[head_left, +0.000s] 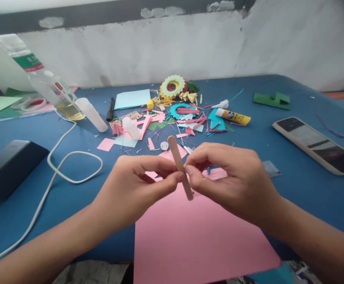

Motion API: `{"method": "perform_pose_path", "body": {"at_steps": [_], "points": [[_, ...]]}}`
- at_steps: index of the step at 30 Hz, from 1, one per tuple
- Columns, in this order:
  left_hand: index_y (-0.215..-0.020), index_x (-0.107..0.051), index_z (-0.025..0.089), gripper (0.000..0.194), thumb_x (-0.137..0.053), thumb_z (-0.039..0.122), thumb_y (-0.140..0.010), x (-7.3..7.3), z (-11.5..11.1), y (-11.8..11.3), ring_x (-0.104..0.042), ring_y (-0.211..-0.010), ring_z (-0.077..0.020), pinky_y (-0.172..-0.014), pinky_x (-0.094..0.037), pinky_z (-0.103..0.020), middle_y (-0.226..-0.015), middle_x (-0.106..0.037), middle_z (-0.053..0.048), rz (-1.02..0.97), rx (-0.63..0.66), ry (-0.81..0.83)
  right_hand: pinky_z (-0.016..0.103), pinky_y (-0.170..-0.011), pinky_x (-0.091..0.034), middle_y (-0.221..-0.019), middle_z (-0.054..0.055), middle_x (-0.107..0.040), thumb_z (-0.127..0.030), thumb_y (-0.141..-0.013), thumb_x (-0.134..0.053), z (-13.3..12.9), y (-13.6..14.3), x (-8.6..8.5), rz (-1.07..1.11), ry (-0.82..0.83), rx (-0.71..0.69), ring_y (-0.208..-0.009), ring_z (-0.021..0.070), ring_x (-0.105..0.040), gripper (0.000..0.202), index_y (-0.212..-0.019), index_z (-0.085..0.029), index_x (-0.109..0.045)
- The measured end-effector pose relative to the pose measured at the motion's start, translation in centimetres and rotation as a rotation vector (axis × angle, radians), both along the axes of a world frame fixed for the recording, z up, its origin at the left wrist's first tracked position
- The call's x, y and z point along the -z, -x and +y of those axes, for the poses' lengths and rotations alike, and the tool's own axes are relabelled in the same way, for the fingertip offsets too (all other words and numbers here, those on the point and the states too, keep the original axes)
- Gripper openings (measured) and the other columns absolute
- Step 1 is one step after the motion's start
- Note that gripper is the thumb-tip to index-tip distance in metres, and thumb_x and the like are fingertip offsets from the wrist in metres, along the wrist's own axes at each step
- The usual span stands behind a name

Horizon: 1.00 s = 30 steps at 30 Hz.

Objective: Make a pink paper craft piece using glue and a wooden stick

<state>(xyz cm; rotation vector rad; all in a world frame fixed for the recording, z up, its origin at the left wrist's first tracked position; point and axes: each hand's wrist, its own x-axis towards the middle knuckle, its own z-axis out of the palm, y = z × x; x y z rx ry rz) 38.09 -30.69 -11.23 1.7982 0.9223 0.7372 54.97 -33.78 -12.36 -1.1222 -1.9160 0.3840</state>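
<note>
A wooden craft stick [177,157] is held tilted over the table, its rounded top leaning left. My left hand [139,185] pinches it near the middle between thumb and fingers. From the other side, my right hand [227,173] has its thumb and fingertips closed together at the stick's edge. What lies between those right fingertips is too small to make out. Below both hands lies a sheet of pink paper [195,236], reaching over the table's front edge. A ruler-like pink strip [214,173] is partly hidden behind my right hand.
Paper scraps [186,122] and quilled rings [173,86] lie at the back. A yellow glue tube [233,117] rests beside them. A phone [319,146] is at right. A bottle [41,85], white cable [53,165] and dark block-shaped device [15,167] occupy the left.
</note>
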Motion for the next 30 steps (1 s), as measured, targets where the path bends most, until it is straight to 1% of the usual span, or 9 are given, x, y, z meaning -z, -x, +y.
{"method": "perform_pose_path", "body": {"at_steps": [2,5,7,11,16,20,25,28,30], "points": [[-0.079,-0.073,0.023,0.013,-0.065,0.015,-0.073,0.0,0.0,0.0,-0.052,-0.049,-0.0035,-0.043,-0.043,-0.006,-0.062,-0.067,0.005,0.004,0.0,-0.007,0.022,-0.056,-0.044,-0.062,-0.002,-0.06,-0.005,-0.073,-0.053,0.0,0.0,-0.1,0.015,0.015,-0.007,-0.058,0.0097,-0.054,0.015,-0.067,-0.018,-0.055],[-0.079,-0.073,0.02,0.011,-0.065,0.018,-0.073,0.1,0.0,0.1,-0.055,-0.049,-0.006,-0.041,-0.043,-0.009,-0.064,-0.069,0.003,0.054,-0.016,-0.071,0.023,-0.056,-0.045,-0.066,-0.001,-0.062,-0.007,-0.075,-0.052,-0.1,0.1,-0.2,0.025,0.026,0.001,-0.06,0.0105,-0.056,0.013,-0.07,-0.019,-0.056],[-0.078,-0.073,0.02,0.011,-0.064,0.018,-0.073,0.2,-0.1,0.2,-0.056,-0.049,-0.0066,-0.041,-0.044,-0.009,-0.064,-0.069,0.002,0.097,-0.032,-0.153,0.024,-0.055,-0.045,-0.068,-0.001,-0.063,-0.008,-0.076,-0.052,-0.1,0.1,-0.3,0.026,0.025,0.005,-0.061,0.0114,-0.057,0.014,-0.072,-0.02,-0.057],[-0.076,-0.072,0.018,0.011,-0.062,0.014,-0.073,0.6,-0.3,0.2,-0.056,-0.048,-0.0044,-0.044,-0.044,-0.008,-0.063,-0.069,0.004,0.143,-0.059,-0.332,0.025,-0.058,-0.047,-0.07,-0.001,-0.065,-0.007,-0.075,-0.054,0.0,0.3,0.0,0.005,-0.012,0.012,-0.064,0.0128,-0.059,0.015,-0.074,-0.021,-0.058],[-0.071,-0.07,0.016,0.009,-0.061,0.014,-0.073,0.9,-0.6,0.1,-0.054,-0.043,-0.0037,-0.042,-0.043,-0.009,-0.062,-0.069,0.004,0.205,-0.081,-0.456,0.024,-0.058,-0.048,-0.07,0.002,-0.066,-0.004,-0.074,-0.055,0.0,0.5,0.5,-0.041,-0.086,0.033,-0.065,0.0126,-0.061,0.015,-0.076,-0.018,-0.06],[-0.072,-0.069,0.017,0.008,-0.061,0.016,-0.073,0.9,-0.5,0.2,-0.055,-0.043,-0.0042,-0.041,-0.043,-0.011,-0.064,-0.07,0.004,0.234,-0.09,-0.467,0.024,-0.059,-0.048,-0.071,0.002,-0.067,-0.006,-0.076,-0.055,0.0,0.5,0.6,-0.122,-0.145,0.063,-0.066,0.0127,-0.061,0.013,-0.075,-0.017,-0.061],[-0.071,-0.069,0.016,0.008,-0.061,0.015,-0.073,0.9,-0.5,0.2,-0.056,-0.044,-0.005,-0.043,-0.044,-0.011,-0.062,-0.069,0.003,0.222,-0.086,-0.452,0.025,-0.057,-0.046,-0.071,0.003,-0.066,-0.005,-0.077,-0.055,-0.1,0.4,0.8,-0.201,-0.218,0.089,-0.063,0.0127,-0.059,0.011,-0.075,-0.015,-0.061],[-0.07,-0.069,0.016,0.01,-0.06,0.014,-0.073,0.8,-0.5,0.0,-0.055,-0.045,-0.0047,-0.044,-0.045,-0.01,-0.06,-0.068,0.005,0.204,-0.079,-0.411,0.025,-0.056,-0.044,-0.07,0.004,-0.065,-0.005,-0.077,-0.054,-0.1,0.4,0.9,-0.209,-0.224,0.09,-0.062,0.0128,-0.058,0.012,-0.072,-0.014,-0.06],[-0.072,-0.07,0.017,0.011,-0.06,0.012,-0.073,0.7,-0.4,0.0,-0.054,-0.046,-0.0037,-0.045,-0.044,-0.008,-0.058,-0.067,0.006,0.18,-0.068,-0.369,0.024,-0.058,-0.044,-0.07,0.003,-0.064,-0.005,-0.077,-0.054,-0.1,0.3,0.7,-0.184,-0.188,0.078,-0.063,0.0125,-0.057,0.012,-0.071,-0.015,-0.059]]}}
